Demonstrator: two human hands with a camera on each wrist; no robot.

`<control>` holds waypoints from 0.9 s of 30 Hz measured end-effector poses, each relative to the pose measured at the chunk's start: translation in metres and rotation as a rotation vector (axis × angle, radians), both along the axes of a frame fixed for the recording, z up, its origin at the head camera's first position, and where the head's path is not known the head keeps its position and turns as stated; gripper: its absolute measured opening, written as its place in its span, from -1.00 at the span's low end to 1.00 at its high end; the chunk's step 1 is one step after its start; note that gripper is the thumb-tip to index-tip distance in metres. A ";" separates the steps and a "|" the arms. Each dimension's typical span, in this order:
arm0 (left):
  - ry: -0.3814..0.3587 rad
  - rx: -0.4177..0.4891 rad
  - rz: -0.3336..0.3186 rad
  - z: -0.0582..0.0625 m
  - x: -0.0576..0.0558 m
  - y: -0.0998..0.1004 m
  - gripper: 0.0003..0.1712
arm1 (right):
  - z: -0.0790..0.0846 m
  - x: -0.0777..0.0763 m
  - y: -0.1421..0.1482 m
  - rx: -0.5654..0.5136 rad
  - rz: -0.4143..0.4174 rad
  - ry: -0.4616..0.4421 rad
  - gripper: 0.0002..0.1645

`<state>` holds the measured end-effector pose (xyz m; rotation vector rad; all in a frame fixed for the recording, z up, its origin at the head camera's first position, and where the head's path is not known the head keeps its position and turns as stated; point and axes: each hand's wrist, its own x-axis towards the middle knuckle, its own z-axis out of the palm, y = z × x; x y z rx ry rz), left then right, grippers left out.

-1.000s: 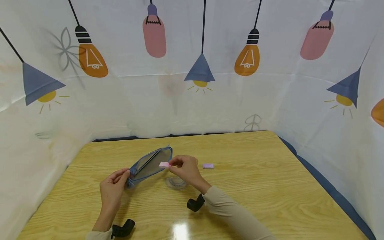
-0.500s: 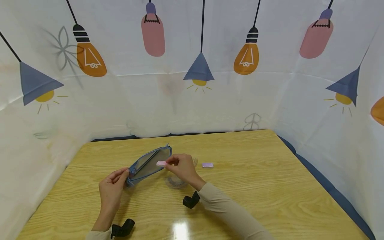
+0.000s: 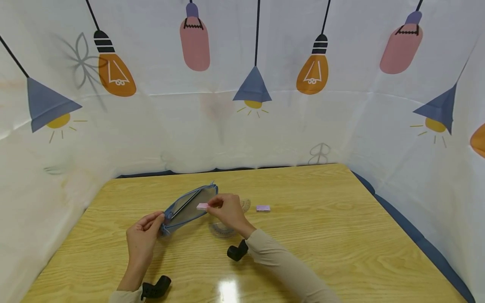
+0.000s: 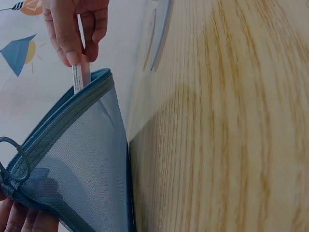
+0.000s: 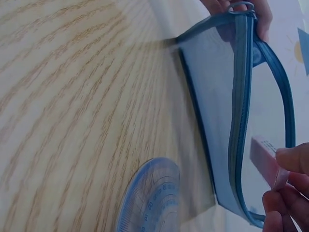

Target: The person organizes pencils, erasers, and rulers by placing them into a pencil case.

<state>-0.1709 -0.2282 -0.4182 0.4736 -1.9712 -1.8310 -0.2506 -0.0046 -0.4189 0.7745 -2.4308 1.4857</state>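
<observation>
A blue mesh zip pouch (image 3: 193, 213) stands with its mouth unzipped and spread wide, a long dark pen-like stick (image 3: 185, 205) inside. My left hand (image 3: 141, 240) pinches the pouch's near left corner, by the zip ring (image 4: 15, 159). Between thumb and fingers, my right hand (image 3: 229, 210) holds a small pink eraser (image 5: 265, 162) with print on one side. The eraser sits in the pouch's mouth at the far right end; in the left wrist view its lower end is hidden behind the zip edge (image 4: 67, 108).
A clear protractor (image 3: 221, 230) lies on the table (image 3: 341, 235) below the right hand. Another clear piece with markings (image 3: 246, 205) shows partly behind that hand. To its right lies a small purple block (image 3: 263, 208). A patterned cloth (image 3: 182, 130) hangs behind the table.
My right hand has moved a little left with the eraser, further over the pouch's mouth, uncovering more of the clear piece behind it. My left hand and the pouch stay in place.
</observation>
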 end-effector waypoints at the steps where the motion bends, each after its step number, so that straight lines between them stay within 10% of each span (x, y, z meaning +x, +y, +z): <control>1: -0.001 -0.006 0.000 0.000 0.000 0.000 -0.66 | 0.000 0.000 -0.001 0.003 0.000 -0.003 -0.93; 27: 0.023 -0.017 -0.016 -0.003 0.000 0.000 -0.65 | -0.003 -0.003 -0.015 0.045 0.016 -0.006 -0.95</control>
